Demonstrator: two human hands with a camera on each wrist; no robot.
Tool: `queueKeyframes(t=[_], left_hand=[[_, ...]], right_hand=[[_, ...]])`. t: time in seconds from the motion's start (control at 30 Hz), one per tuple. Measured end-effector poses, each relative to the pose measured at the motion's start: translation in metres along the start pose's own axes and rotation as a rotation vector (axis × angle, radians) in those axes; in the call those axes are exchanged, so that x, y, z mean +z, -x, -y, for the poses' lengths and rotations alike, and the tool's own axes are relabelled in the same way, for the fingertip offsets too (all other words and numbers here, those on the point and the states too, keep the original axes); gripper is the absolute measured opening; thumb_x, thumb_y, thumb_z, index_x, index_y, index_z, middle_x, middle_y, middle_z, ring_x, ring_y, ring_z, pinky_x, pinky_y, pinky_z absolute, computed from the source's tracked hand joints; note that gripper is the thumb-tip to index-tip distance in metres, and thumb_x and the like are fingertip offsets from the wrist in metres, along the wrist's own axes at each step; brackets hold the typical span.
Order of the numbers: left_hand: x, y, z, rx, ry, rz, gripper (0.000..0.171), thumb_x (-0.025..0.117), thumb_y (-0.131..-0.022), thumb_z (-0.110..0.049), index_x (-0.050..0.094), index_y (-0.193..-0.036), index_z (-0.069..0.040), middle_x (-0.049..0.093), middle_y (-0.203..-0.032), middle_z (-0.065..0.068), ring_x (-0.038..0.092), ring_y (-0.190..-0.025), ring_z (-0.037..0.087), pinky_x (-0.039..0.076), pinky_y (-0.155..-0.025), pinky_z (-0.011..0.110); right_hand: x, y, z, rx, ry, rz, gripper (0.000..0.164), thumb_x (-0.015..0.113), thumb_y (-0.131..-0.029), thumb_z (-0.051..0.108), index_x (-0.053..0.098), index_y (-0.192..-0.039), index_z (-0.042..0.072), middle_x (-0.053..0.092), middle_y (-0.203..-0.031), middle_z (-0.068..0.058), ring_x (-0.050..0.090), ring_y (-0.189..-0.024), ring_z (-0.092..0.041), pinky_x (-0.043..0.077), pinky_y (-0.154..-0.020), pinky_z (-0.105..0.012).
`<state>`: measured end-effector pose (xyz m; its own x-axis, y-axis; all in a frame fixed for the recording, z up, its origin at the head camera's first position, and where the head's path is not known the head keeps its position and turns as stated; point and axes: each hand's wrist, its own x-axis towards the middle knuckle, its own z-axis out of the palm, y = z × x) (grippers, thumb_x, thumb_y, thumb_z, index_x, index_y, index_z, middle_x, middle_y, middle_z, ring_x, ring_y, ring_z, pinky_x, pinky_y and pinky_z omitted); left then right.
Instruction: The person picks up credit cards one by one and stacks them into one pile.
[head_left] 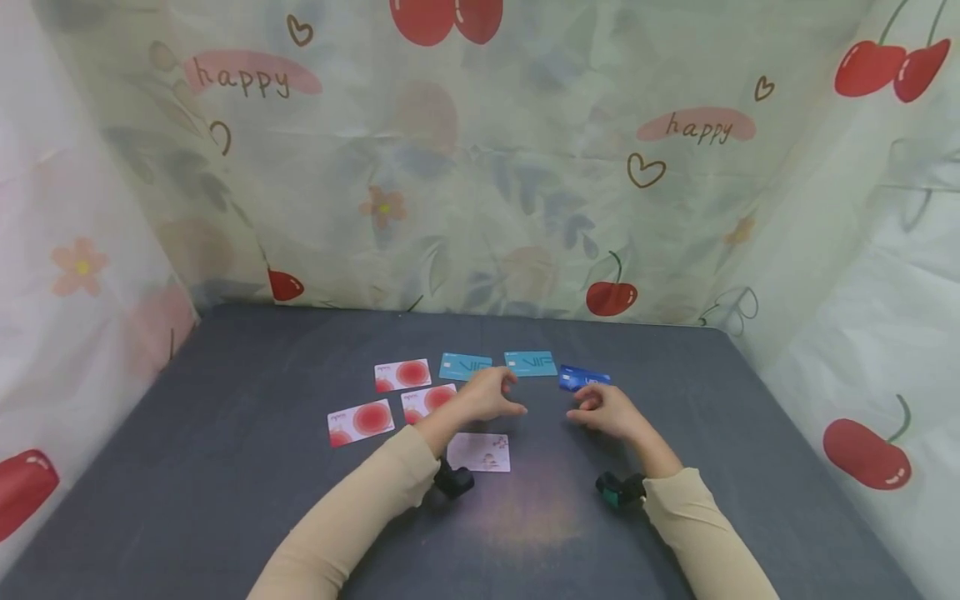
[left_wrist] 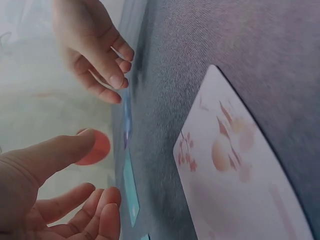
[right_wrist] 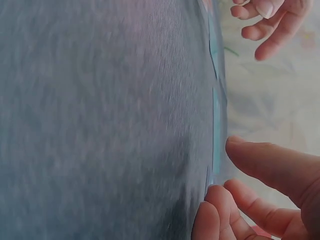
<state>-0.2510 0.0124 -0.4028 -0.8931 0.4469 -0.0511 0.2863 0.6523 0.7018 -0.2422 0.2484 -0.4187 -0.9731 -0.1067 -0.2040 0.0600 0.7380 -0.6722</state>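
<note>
My left hand (head_left: 486, 395) hovers over the middle of the table, its fingers loosely bent and holding nothing. Below its wrist lies a pale pink card (head_left: 483, 454) with a flower print, large in the left wrist view. Just beyond the hand are two teal VIP cards, the left one (head_left: 457, 367) partly behind the fingers and the right one (head_left: 531, 364) in full view. My right hand (head_left: 611, 414) is also without a card, thumb and fingers apart. Its fingertips are near a dark blue card (head_left: 572, 377), whose lower right part they overlap in the head view.
Three white cards with red circles lie to the left: a back one (head_left: 401, 375), a front one (head_left: 361, 422) and one (head_left: 423, 402) partly behind the left forearm. The dark table (head_left: 247, 417) ends at printed curtains (head_left: 480, 208) at the back and both sides.
</note>
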Motion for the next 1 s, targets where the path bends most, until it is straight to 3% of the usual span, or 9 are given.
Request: queueKeyframes(t=[0.37,0.63,0.87,1.0], left_hand=[[0.019,-0.023,-0.010,-0.014,0.031,-0.004,0.049,0.071,-0.081,-0.023,0.057,-0.121,0.000,0.063,-0.104,0.013,0.056,-0.087,0.019,0.046,-0.075,0.030],[0.036,-0.038,-0.016,-0.001,0.082,-0.016,0.047,0.067,-0.084,-0.020,0.055,-0.123,0.002,0.064,-0.106,0.014,0.060,-0.098,0.025,0.049,-0.086,0.034],[0.047,-0.045,-0.023,-0.024,0.138,-0.056,0.044,0.064,-0.087,-0.018,0.054,-0.126,0.001,0.063,-0.108,0.015,0.060,-0.099,0.025,0.049,-0.086,0.034],[0.052,-0.051,-0.026,-0.073,0.177,-0.059,0.045,0.062,-0.088,-0.018,0.052,-0.128,0.000,0.062,-0.109,0.014,0.059,-0.100,0.024,0.048,-0.086,0.035]], right_hand=[[-0.011,-0.004,-0.014,0.042,-0.033,-0.074,0.039,0.070,-0.082,0.017,0.056,-0.111,-0.006,0.060,-0.086,-0.012,0.058,-0.066,-0.012,0.050,-0.062,-0.026],[-0.017,-0.011,-0.026,0.067,-0.075,-0.140,0.040,0.069,-0.081,0.014,0.055,-0.112,-0.009,0.061,-0.087,-0.013,0.057,-0.063,-0.008,0.048,-0.059,-0.023],[-0.024,-0.015,-0.033,0.117,-0.071,-0.184,0.043,0.069,-0.082,0.015,0.054,-0.115,-0.008,0.059,-0.090,-0.015,0.054,-0.063,-0.007,0.047,-0.058,-0.021],[-0.025,-0.017,-0.035,0.142,-0.063,-0.206,0.045,0.069,-0.082,0.015,0.053,-0.116,-0.009,0.058,-0.094,-0.018,0.055,-0.064,-0.009,0.047,-0.059,-0.022]])
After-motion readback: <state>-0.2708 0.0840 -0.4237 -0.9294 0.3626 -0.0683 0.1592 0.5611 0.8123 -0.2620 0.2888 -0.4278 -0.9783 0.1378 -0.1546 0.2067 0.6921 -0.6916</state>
